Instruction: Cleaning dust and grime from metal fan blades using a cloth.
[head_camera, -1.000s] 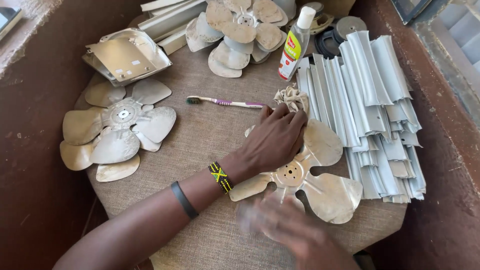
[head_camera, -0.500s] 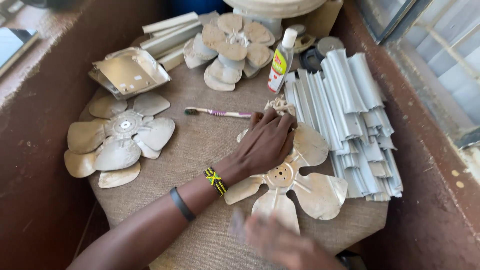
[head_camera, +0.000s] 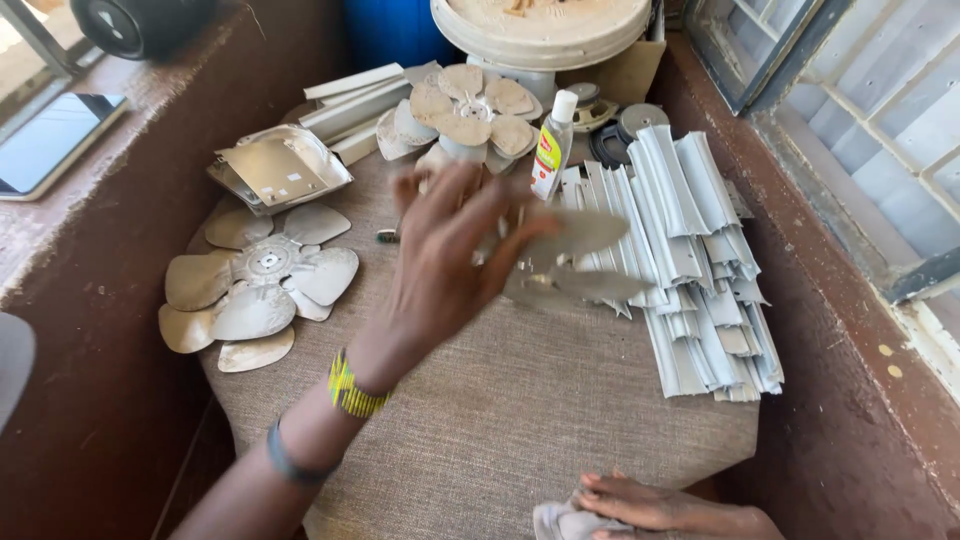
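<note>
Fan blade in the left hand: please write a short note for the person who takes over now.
Left hand: lifted over the table, holding a metal fan blade; both are blurred by motion.
Right hand: at the near table edge, resting on a pale cloth.
Around: more fan blades at left and at the back, a small bottle, a stack of grey strips at right.
Done or left: the pictures cannot settle this.

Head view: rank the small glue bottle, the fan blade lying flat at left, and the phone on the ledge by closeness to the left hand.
From the left hand:
1. Small glue bottle, just beyond the fingers, to the right.
2. Flat fan blade, left on the cloth.
3. Phone, far left on the ledge.
</note>
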